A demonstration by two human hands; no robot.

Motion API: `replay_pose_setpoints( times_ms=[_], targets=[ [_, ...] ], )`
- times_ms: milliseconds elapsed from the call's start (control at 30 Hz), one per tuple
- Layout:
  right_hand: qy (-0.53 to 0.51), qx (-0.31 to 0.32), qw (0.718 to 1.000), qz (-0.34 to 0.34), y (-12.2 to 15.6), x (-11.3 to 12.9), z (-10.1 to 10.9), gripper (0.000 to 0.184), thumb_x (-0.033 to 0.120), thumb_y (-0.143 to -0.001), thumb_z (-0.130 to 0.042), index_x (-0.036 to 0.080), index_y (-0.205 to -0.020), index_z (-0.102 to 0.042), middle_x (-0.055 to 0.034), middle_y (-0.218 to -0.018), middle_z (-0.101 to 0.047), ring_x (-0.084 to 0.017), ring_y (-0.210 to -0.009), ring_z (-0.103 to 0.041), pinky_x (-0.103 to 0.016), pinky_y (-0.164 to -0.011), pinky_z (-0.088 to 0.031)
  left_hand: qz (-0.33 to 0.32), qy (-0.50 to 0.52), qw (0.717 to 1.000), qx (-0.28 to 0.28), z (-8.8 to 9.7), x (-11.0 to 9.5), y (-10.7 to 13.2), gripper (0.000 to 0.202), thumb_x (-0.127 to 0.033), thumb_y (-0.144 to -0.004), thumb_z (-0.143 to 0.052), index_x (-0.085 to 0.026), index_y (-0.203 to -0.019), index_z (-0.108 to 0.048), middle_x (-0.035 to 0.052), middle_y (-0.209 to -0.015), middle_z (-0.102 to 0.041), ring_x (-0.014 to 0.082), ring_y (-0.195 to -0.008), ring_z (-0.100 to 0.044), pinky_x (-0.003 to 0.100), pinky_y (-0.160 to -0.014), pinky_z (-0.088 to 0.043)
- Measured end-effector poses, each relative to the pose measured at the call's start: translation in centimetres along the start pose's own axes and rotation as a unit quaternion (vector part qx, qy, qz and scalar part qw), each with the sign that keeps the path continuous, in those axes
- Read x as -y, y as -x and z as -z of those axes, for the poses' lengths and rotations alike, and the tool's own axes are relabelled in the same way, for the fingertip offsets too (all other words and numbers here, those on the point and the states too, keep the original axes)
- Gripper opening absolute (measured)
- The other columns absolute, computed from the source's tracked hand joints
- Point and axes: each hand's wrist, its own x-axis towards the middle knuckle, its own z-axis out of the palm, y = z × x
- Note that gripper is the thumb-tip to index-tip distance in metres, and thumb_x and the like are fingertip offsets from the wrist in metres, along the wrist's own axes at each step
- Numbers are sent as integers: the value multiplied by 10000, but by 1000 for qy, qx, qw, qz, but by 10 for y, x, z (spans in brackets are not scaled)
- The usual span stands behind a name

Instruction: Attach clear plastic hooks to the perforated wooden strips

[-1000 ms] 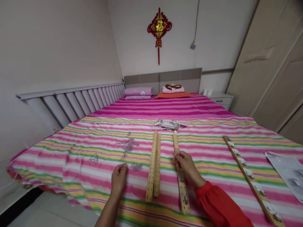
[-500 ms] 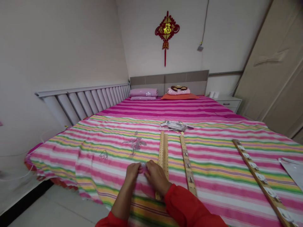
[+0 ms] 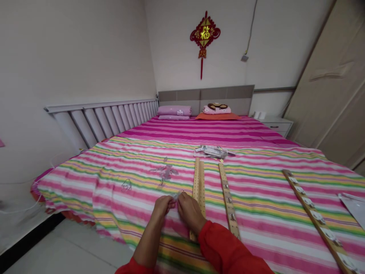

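Between my fingertips is a small clear plastic bag (image 3: 175, 196), its contents too small to make out. My left hand (image 3: 164, 205) pinches its left side, and my right hand (image 3: 188, 209) pinches the right side. Just right of my right hand lie two perforated wooden strips (image 3: 196, 179), side by side and partly covered by that hand. Farther right is another wooden strip (image 3: 227, 194) with several small metal pieces on it. Crumpled clear wrappers (image 3: 167, 172) lie on the striped bedcover beyond my hands.
A long wooden strip with white round pieces (image 3: 312, 215) lies at the right, near a white plastic packet (image 3: 353, 205). Packaged parts (image 3: 213, 152) rest farther back. A thin wire tangle (image 3: 126, 185) is at left. A radiator (image 3: 102, 118) lines the bed's left side.
The view has shifted slightly, so the room appears a little to the right. My hands stay together on the small plastic bag, with more of it showing between my fingertips.
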Motion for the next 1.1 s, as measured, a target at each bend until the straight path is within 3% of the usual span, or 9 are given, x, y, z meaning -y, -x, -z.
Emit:
replay_pose_setpoints(
  times_ms=[200,400,500,667,867,1100],
  targets=[
    [12,-6,1000,-8,-3,-3,4,167,74,-806,-478,164,-842,-614,-84,-864,-640,-202,-796,-592,-286,-690,-403,-21,3,1000,8,1,-1,6,99,-191,-561,-629,-139,-536,-548,50,-539,-661,90,-428,-557,154,-356,-227],
    [-68,-102,988,-97,-14,-13,24,152,87,-776,-479,187,-716,-577,-30,-723,-600,-163,-655,-551,-258,-592,-352,-30,3,1000,7,-1,-5,8,77,-180,-542,-625,-139,-540,-559,39,-524,-651,78,-423,-527,150,-361,-212],
    [-194,-163,955,-156,-19,-25,35,164,175,-752,-516,204,-591,-520,17,-584,-518,-139,-554,-480,-242,-526,-311,-29,9,1000,9,-1,-5,7,98,-193,-545,-641,-137,-550,-561,38,-538,-653,72,-423,-524,146,-362,-208],
    [-400,-221,858,-237,-21,-45,47,130,289,-646,-574,197,-564,-535,36,-540,-520,-137,-535,-481,-234,-517,-354,-29,36,999,18,-4,-3,3,207,-246,-525,-735,-127,-632,-603,5,-543,-629,55,-424,-513,132,-376,-253],
    [-445,-236,823,-263,-11,-51,58,123,295,-616,-560,180,-574,-573,22,-532,-558,-141,-525,-503,-242,-500,-389,-50,86,995,3,-13,2,-3,243,-221,-492,-798,-130,-604,-602,-32,-479,-573,56,-444,-522,165,-458,-414],
    [-506,-225,783,-283,3,-46,64,122,295,-601,-585,178,-569,-589,35,-480,-523,-118,-459,-453,-225,-425,-349,-78,84,993,-37,-21,5,-11,154,-126,-538,-775,-126,-604,-636,-15,-525,-621,88,-498,-597,215,-565,-523]
  ],
)
